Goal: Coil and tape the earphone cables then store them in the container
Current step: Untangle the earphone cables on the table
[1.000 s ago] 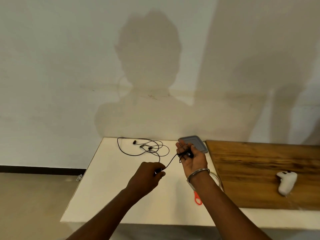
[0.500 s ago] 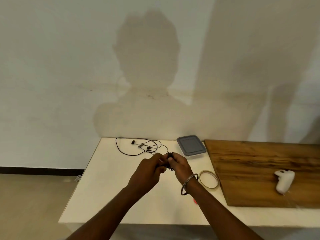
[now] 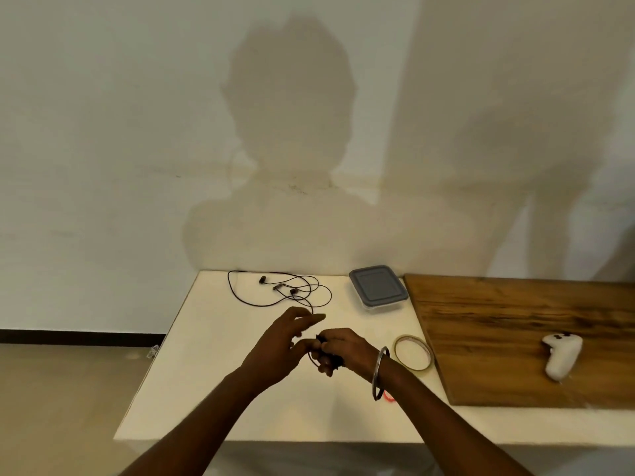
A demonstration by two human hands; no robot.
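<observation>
My right hand (image 3: 345,350) grips a small coil of black earphone cable (image 3: 318,355) above the white table (image 3: 213,365); most of the coil is hidden by my fingers. My left hand (image 3: 283,341) is right beside it with its fingers spread and straight, one fingertip touching the coil. A second black earphone cable (image 3: 278,290) lies loose and tangled at the table's far side. The clear container with a grey lid (image 3: 378,288) stands shut to the right of that cable. A roll of clear tape (image 3: 412,352) lies flat by my right wrist.
A brown wooden board (image 3: 515,331) covers the table's right part, with a white game controller (image 3: 561,355) on it. A bit of something red (image 3: 388,397) shows under my right forearm. A plain wall rises behind the table; the floor drops off at left.
One second ago my left hand drew the cable out from the raised right hand. The hands then met, came lower and nearer, and my left hand has opened its fingers.
</observation>
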